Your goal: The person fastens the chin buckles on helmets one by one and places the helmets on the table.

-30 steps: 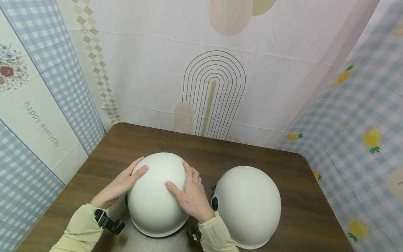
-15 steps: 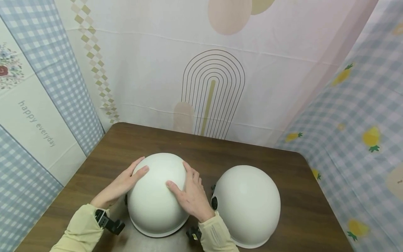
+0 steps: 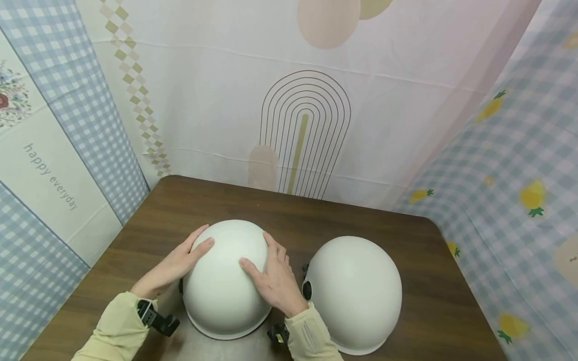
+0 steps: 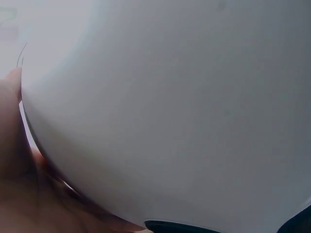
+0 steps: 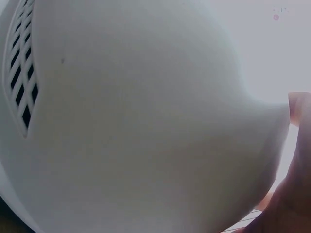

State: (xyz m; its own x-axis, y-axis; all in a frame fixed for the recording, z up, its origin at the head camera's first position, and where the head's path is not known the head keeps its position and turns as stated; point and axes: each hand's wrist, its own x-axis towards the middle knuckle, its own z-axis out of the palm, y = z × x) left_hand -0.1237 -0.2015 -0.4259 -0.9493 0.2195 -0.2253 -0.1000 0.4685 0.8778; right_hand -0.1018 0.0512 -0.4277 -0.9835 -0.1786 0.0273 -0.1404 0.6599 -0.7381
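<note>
A smooth white helmet (image 3: 228,281) sits dome up at the table's near left, between both hands. My left hand (image 3: 173,263) holds its left side, thumb on the dome and the other fingers round the far side. On the opposite side my right hand (image 3: 275,281) grips it in the same way, thumb toward the top. The helmet's shell (image 4: 160,107) fills most of the left wrist view. In the right wrist view a vent grille (image 5: 22,73) shows on the shell. A second white helmet (image 3: 356,293), with a black round fitting (image 3: 307,290), stands just right of my right hand.
Both helmets rest on a dark brown wooden table (image 3: 289,213). A greyish flat surface (image 3: 217,351) shows below the held helmet. Patterned cloth (image 3: 217,100) hangs behind the table, and checked cloth (image 3: 478,240) hangs at the right.
The head view has shifted slightly. Both hands keep their hold on the left helmet, and the helmets stay in place.
</note>
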